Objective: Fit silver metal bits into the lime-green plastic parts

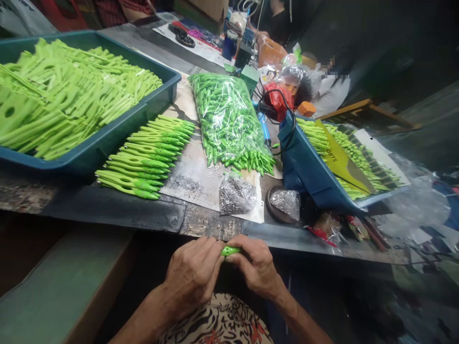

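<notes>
My left hand (193, 274) and my right hand (254, 265) meet below the table's front edge, both closed around one small green plastic piece (229, 250) that shows between the fingers. On the table above lie a row of finished green plastic sticks (147, 155), a clear bag of small green caps (229, 119), and a small bag of tiny metal parts (236, 193).
A teal tray (107, 138) heaped with green plastic parts sits at the left. A tilted blue tray (304, 167) of green sticks stands at the right, beside a dark bowl (283, 205) holding metal bits. Clutter, cables and bags fill the far side.
</notes>
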`<state>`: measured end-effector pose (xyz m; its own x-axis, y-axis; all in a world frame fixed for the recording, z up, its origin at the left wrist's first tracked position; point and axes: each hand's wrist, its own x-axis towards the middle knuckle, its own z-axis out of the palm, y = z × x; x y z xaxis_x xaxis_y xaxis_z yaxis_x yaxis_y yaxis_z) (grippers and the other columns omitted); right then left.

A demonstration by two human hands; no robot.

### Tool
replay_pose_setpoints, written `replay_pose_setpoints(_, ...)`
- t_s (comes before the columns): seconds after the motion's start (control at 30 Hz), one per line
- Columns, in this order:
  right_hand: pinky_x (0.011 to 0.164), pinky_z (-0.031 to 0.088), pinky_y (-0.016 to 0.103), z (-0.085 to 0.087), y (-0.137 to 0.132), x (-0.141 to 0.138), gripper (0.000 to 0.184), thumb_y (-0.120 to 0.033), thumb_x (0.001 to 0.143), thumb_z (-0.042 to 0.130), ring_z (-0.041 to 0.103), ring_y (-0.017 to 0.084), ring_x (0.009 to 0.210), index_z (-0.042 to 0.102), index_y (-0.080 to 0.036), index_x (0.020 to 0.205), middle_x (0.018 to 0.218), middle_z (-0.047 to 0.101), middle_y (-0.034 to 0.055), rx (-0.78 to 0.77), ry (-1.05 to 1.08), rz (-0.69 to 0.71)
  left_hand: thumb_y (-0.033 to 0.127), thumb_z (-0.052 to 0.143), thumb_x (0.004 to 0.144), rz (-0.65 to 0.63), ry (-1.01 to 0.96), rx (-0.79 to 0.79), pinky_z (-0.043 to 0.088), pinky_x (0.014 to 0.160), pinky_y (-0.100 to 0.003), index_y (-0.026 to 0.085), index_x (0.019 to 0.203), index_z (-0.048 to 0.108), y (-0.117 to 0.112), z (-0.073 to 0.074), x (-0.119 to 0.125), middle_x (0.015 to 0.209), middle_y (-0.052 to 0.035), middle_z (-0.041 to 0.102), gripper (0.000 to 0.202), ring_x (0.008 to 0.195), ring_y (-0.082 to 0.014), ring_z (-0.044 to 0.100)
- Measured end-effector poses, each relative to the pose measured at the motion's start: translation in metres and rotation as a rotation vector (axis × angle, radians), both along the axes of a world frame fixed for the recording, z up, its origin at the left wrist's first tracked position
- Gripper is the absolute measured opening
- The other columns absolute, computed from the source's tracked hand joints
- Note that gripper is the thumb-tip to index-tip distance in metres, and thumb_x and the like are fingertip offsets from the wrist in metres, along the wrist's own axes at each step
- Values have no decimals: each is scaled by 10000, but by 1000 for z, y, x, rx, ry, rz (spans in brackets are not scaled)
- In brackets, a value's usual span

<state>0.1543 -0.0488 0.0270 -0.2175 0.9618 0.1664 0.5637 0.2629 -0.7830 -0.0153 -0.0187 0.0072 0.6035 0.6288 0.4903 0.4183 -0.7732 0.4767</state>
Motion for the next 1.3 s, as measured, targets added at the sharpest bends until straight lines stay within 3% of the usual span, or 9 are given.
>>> replay_pose_setpoints(0.3, 622, 429, 228, 0, 4, -2, 68, -188, 838, 548, 543, 124, 615, 614, -194, 854, 701, 597, -4, -1, 44, -24, 111, 422, 833, 22, 23, 92, 430, 581, -300, 134, 914, 536, 5, -3, -1, 685, -52, 581, 141, 625, -180, 536)
replay_pose_setpoints(0.53, 571, 431, 204, 8, 22, 16, 131, -283, 818, 608, 535, 119, 623, 618, -171, 885, 726, 596, -1, -139, 135, 1, 90, 436, 833, 59, -73, 154, 471, 652, -306, 118, 1024, 520, 13, -11, 0, 773, -77, 632, 210, 684, -188, 589)
replay_pose_setpoints(0.6, 557, 434, 193, 11, 32, 26, 141, -290, 871, 535, 540, 109, 601, 598, -168, 907, 718, 592, -5, -71, 35, -72, 108, 437, 848, 78, -102, 89, 468, 627, -285, 136, 1004, 524, 16, -10, 0, 752, -63, 626, 180, 665, -177, 591)
replay_pose_setpoints(0.67, 581, 432, 195, 13, 46, 35, 149, -232, 912, 454, 546, 107, 611, 581, -161, 879, 721, 588, 2, 72, -192, -155, 131, 430, 865, 96, -115, 8, 466, 612, -267, 156, 993, 525, 18, -9, -1, 747, -49, 623, 162, 659, -168, 597)
replay_pose_setpoints(0.77, 667, 420, 226, 12, 72, 43, 146, -128, 889, 432, 556, 134, 715, 572, -145, 850, 787, 589, 40, 168, -376, -174, 172, 418, 885, 131, -122, -103, 471, 628, -252, 190, 994, 520, 19, -7, -3, 781, -31, 634, 150, 684, -158, 616)
replay_pose_setpoints(0.9, 624, 373, 234, 1, 97, 44, 158, -65, 841, 454, 515, 141, 687, 579, -149, 792, 764, 553, 47, 168, -584, -109, 230, 424, 891, 166, -132, -266, 459, 602, -230, 230, 962, 520, 20, -5, -5, 771, 4, 633, 119, 663, -142, 617)
replay_pose_setpoints(1.07, 660, 365, 244, -8, 103, 43, 126, -71, 829, 465, 496, 154, 741, 560, -151, 813, 810, 537, 61, 137, -777, -50, 314, 421, 884, 196, -137, -535, 441, 614, -231, 235, 911, 543, 20, 0, -3, 740, 15, 621, 148, 659, -146, 594)
replay_pose_setpoints(1.3, 612, 321, 266, -6, 107, 41, 142, -34, 775, 450, 466, 168, 698, 534, -148, 784, 777, 526, 57, 101, -792, -7, 388, 457, 837, 206, -193, -867, 398, 596, -239, 216, 851, 552, 23, 9, -3, 682, 10, 573, 197, 634, -158, 529)
